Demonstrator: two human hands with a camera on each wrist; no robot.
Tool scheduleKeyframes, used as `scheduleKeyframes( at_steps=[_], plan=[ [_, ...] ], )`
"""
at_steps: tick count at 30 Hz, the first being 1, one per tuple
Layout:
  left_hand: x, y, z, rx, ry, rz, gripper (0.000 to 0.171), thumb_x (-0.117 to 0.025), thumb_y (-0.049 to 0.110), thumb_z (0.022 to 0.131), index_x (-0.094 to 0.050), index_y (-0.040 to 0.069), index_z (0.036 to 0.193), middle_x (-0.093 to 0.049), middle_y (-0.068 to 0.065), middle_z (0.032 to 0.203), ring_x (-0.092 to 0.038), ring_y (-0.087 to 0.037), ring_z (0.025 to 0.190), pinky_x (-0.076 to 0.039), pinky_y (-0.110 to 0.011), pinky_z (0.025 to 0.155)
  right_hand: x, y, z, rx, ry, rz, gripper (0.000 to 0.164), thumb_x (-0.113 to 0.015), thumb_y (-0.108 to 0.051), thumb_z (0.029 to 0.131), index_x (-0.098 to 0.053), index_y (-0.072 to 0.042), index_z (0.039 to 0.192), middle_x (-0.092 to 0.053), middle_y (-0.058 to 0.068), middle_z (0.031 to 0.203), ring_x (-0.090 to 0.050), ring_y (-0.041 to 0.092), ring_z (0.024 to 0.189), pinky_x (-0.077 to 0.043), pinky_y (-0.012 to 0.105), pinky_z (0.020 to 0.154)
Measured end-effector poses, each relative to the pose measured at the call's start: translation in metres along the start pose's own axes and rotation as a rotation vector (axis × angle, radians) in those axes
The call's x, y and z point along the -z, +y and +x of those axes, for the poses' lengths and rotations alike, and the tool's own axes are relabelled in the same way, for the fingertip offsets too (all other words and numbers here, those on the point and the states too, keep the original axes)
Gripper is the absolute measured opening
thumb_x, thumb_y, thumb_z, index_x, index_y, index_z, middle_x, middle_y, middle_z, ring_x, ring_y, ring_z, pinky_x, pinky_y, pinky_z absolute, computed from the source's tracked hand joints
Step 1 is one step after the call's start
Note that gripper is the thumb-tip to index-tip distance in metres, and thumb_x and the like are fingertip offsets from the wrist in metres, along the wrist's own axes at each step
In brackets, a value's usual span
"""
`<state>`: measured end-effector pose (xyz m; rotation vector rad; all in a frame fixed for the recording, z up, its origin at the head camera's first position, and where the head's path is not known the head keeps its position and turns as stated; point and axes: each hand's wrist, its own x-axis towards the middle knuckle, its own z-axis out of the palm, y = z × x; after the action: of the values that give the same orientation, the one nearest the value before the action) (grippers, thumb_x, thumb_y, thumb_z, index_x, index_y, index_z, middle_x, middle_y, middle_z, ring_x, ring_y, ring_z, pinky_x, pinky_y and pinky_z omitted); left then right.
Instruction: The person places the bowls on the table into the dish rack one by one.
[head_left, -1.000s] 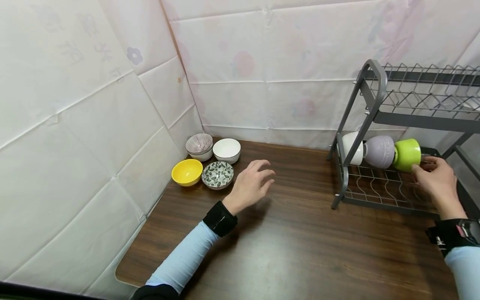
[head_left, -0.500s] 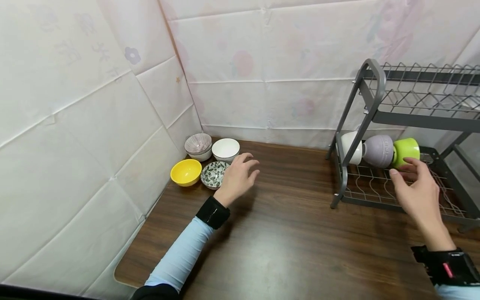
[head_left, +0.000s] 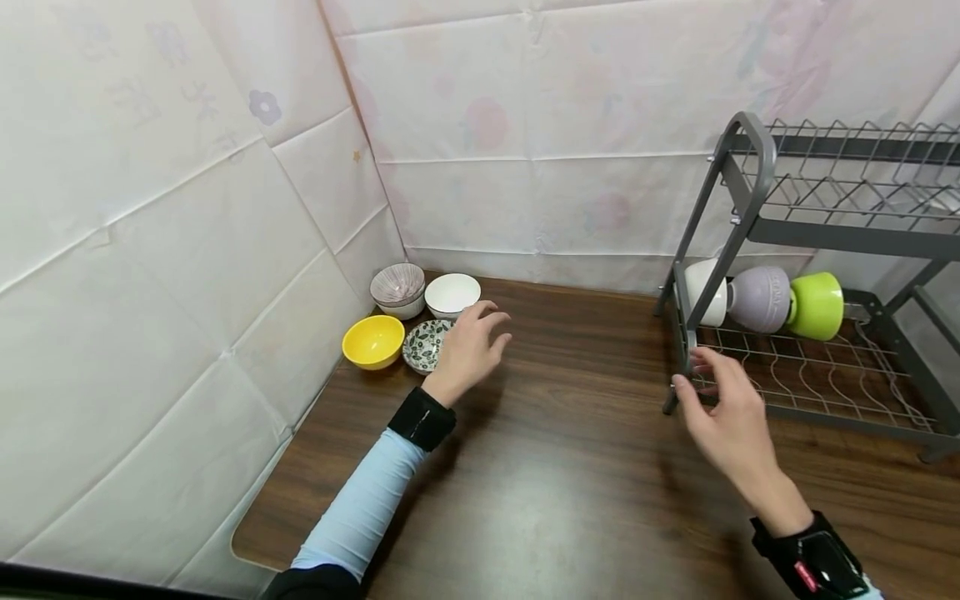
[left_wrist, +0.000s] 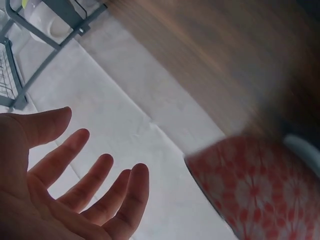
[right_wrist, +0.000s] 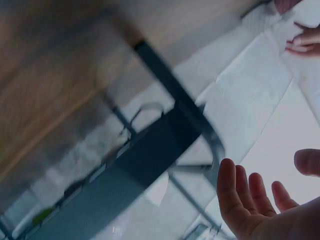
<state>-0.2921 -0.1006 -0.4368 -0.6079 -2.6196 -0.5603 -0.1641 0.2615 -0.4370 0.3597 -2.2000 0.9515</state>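
As the left grip [head_left: 467, 348], wide and empty, is hovering near the round black-and-white leaf-patterned bowl [head_left: 424, 344] on the brown wood-grained bench [head_left: 570, 450], the wide, empty right grip [head_left: 729, 418] should be avoiding the grey metal rack [head_left: 847, 238].

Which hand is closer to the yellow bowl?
Left. The left hand is by the patterned bowl beside the yellow bowl; the right hand is far off by the rack.

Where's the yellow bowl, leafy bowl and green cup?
Yellow bowl [head_left: 372, 342]: head view, on its inside.
Leafy bowl [head_left: 423, 346]: head view, on its patterned inside.
Green cup [head_left: 819, 306]: head view, on its outside wall.
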Motion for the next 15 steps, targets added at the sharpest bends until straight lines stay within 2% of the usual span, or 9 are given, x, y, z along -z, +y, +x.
scheduleKeyframes(
  at_steps=[5, 8, 11, 15],
  plan=[
    [0.015, -0.020, 0.015, 0.086, -0.040, 0.060, 0.037, -0.074, 0.028, 0.100, -0.072, 0.016, 0.134, -0.061, -0.010, 0.138, -0.058, -0.032, 0.125, -0.057, -0.052, 0.088, -0.017, -0.002, -0.009, 0.022, -0.100, -0.019, 0.047, -0.077, 0.000, 0.092, -0.063, -0.002, 0.136, -0.066, 0.014, 0.117, -0.063, 0.025, 0.102, -0.047, 0.019, 0.078],
    [0.025, -0.038, 0.022, 0.161, -0.087, 0.090, 0.043, -0.071, 0.032, 0.101, -0.067, 0.016, 0.141, -0.059, -0.013, 0.141, -0.057, -0.035, 0.128, -0.055, -0.057, 0.091, -0.024, -0.002, -0.012, 0.023, -0.146, -0.028, 0.046, -0.078, -0.002, 0.092, -0.063, -0.004, 0.136, -0.066, 0.010, 0.115, -0.063, 0.023, 0.100, -0.046, 0.018, 0.077],
    [0.033, -0.057, 0.027, 0.233, -0.127, 0.084, 0.052, -0.070, 0.035, 0.101, -0.062, 0.014, 0.147, -0.056, -0.016, 0.145, -0.055, -0.038, 0.130, -0.052, -0.062, 0.095, -0.027, -0.002, -0.016, 0.009, -0.180, -0.038, 0.047, -0.078, -0.004, 0.093, -0.063, -0.006, 0.137, -0.065, 0.009, 0.116, -0.062, 0.022, 0.101, -0.045, 0.015, 0.077],
    [0.045, -0.080, 0.029, 0.303, -0.125, 0.064, 0.056, -0.069, 0.035, 0.101, -0.058, 0.012, 0.150, -0.055, -0.019, 0.146, -0.054, -0.042, 0.131, -0.049, -0.064, 0.097, -0.030, -0.001, -0.021, -0.003, -0.213, -0.044, 0.046, -0.077, -0.005, 0.094, -0.062, -0.006, 0.138, -0.065, 0.010, 0.121, -0.063, 0.025, 0.104, -0.046, 0.016, 0.076]
  ],
)
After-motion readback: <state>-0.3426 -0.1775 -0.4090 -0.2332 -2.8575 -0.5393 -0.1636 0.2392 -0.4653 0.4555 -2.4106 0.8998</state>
